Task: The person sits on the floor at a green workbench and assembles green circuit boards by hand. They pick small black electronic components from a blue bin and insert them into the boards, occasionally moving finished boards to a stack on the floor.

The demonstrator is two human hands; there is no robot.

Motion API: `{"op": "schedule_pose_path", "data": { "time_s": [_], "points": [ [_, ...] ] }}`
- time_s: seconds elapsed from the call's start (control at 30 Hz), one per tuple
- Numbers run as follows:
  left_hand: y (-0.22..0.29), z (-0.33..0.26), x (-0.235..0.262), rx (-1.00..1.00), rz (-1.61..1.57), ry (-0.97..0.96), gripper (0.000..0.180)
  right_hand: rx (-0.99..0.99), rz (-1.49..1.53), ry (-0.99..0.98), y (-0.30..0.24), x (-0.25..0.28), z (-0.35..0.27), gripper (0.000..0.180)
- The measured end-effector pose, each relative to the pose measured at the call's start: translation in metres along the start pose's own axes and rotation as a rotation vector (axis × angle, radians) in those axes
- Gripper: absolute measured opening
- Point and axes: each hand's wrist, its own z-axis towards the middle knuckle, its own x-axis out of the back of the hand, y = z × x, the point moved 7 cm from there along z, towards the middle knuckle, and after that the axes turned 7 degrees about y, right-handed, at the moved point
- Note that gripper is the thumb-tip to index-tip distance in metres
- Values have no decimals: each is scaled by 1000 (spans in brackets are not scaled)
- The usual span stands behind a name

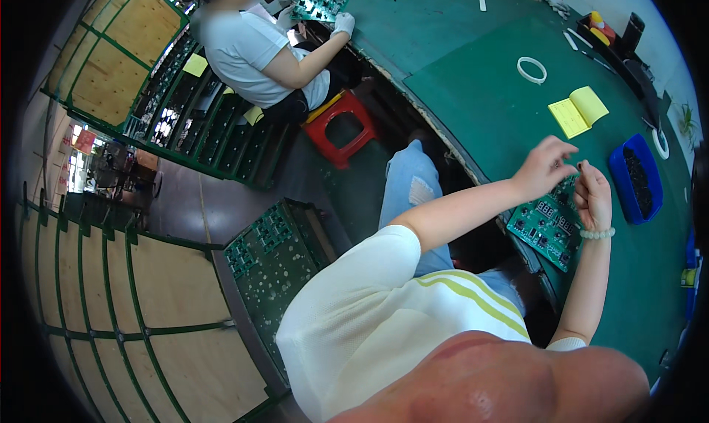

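A green circuit board (543, 227) with digit displays and small parts lies on the green table at its near edge, under my hands. My left hand (545, 166) hovers over the board's far side, its fingers bent and apart, with nothing visible in them. Close beside it, my right hand (593, 195) is raised with thumb and fingertips pinched together. A tiny dark spot shows at those fingertips, too small to name. To the right of my right hand stands a blue bin (634, 190) holding many small black parts (636, 173).
On the table (473, 90) lie a yellow notepad (577, 113), a white tape ring (532, 70) and tools by a black holder (602, 50). A gloved co-worker (262, 61) handles another board (321, 5). A red stool (340, 127) and board racks (192, 120) stand leftward.
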Motion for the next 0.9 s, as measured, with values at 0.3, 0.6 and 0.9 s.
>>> {"op": "schedule_pose_path", "data": {
  "time_s": [0.3, 0.6, 0.9],
  "points": [
    [-17, -7, 7, 225, -228, -137, 13, -94, -29, -130, 22, -10, 7, 24],
    [-103, -7, 25, 281, -4, 38, 19, -234, 185, -1, 0, 16, 1, 39],
    [-109, 1, 21, 239, 50, -95, 15, -228, 162, -39, 6, 35, 21, 30]
  ]
}}
